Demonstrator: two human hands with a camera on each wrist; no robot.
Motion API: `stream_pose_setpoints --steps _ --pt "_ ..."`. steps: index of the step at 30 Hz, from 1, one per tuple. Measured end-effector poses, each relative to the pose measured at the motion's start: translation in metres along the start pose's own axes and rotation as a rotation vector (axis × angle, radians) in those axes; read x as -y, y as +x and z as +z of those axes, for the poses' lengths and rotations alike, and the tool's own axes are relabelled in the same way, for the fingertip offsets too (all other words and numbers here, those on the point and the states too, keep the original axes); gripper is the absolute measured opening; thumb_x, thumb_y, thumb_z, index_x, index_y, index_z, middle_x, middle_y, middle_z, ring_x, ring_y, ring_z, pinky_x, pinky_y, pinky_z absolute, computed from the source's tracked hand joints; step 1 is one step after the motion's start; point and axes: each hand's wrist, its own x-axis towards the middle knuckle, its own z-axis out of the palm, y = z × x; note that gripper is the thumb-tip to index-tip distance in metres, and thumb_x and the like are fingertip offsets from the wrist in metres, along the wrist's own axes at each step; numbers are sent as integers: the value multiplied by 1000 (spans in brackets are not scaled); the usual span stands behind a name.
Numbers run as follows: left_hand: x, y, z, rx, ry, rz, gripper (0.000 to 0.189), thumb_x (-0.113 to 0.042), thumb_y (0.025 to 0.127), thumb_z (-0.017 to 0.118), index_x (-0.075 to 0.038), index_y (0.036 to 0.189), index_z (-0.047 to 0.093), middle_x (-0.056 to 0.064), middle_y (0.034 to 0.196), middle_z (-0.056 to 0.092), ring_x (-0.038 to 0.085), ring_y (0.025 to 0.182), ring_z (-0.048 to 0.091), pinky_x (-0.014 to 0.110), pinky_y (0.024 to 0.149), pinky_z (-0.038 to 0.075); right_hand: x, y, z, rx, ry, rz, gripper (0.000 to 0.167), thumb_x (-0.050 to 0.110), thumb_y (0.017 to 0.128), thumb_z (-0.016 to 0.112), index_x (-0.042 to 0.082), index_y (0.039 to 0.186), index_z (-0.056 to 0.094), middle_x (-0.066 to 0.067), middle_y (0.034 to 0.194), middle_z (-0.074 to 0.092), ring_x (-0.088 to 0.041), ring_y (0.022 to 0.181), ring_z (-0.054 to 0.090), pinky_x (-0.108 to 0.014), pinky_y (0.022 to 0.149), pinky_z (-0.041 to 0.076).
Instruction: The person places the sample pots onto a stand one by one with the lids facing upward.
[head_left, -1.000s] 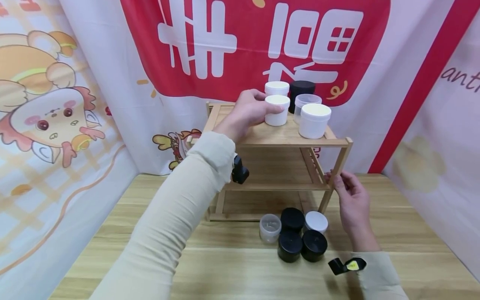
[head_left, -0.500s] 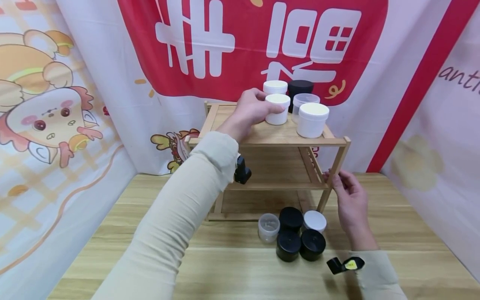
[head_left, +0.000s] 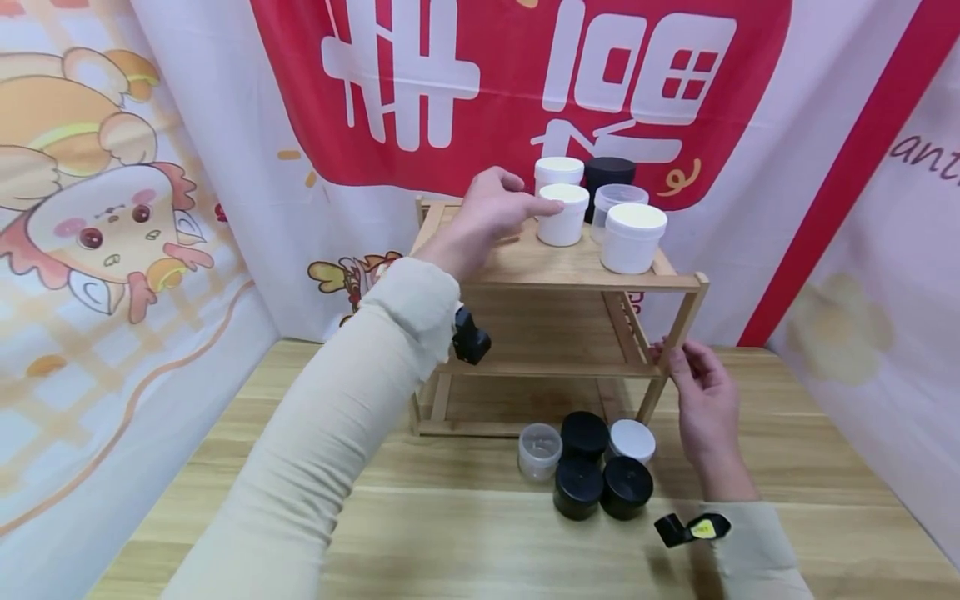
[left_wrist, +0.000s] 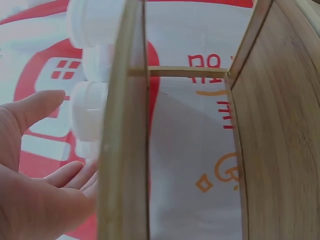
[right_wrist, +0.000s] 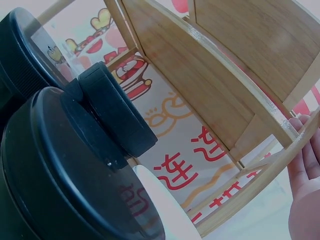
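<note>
Up high, the left hand (head_left: 491,208) is just beside a small white jar (head_left: 561,223) on the wooden rack (head_left: 540,367)
Its thumb (left_wrist: 42,105) and fingers (left_wrist: 67,175) are spread apart, and the jar stands on the top shelf (head_left: 517,265), left of a bigger white jar (head_left: 632,246). A black jar (head_left: 609,172) is on the far side. Lower down, the right hand (head_left: 707,404) is clamped on the rack's near right post (head_left: 682,321). Five more jars (head_left: 585,439) sit on the table (head_left: 450,542)

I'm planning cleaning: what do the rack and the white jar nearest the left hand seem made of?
Rack: probably bamboo or wood, smooth, from its streaky grain.
White jar: likely opaque plastic, low-gloss, from its even colour and soft shading.
</note>
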Motion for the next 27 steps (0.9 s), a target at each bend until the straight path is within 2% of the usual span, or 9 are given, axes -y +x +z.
stream_pose_setpoints --steps 3,6,13,17,21,27 --pt "1 -7 -9 -13 -12 13 70 -39 91 86 -23 147 48 0 151 52 20 133 55 39 113 55 -2 1 0 -6 18 -8 34 18 107 65 -1 136 66 -1 119 78 -9 111 75 -14 101 56" --pt "2 -17 -17 -16 -51 53 64 -38 92 85 -22 145 52 1 149 54 20 132 56 40 113 55 -3 1 -1 -11 25 -14 35 17 107 65 -3 136 65 -2 118 78 -9 110 75 -15 101 56" --pt "1 -46 -27 -4 -167 146 50 -31 95 83 -17 137 60 2 143 60 19 129 63 32 109 58 -1 3 -4 22 6 -5 32 19 107 65 2 135 68 3 116 78 -7 110 74 -13 100 56" --pt "10 -65 -27 75 -206 234 47 -27 96 82 -15 137 62 3 138 65 22 128 66 39 113 56 1 6 -10 91 -44 18 35 25 108 65 8 138 67 5 120 76 -6 114 72 -10 100 54" --pt "24 -82 -24 170 -191 317 42 -25 98 80 -14 136 65 3 134 69 24 126 66 45 115 54 3 7 -14 149 -62 38 40 30 107 65 10 141 65 6 125 74 -5 118 70 -9 100 53" --pt "50 -99 -15 271 -202 358 34 -22 97 80 -14 129 71 3 128 73 21 121 69 42 110 55 4 6 -15 169 -33 37 41 28 107 65 8 143 64 5 126 73 -6 118 71 -10 101 53"
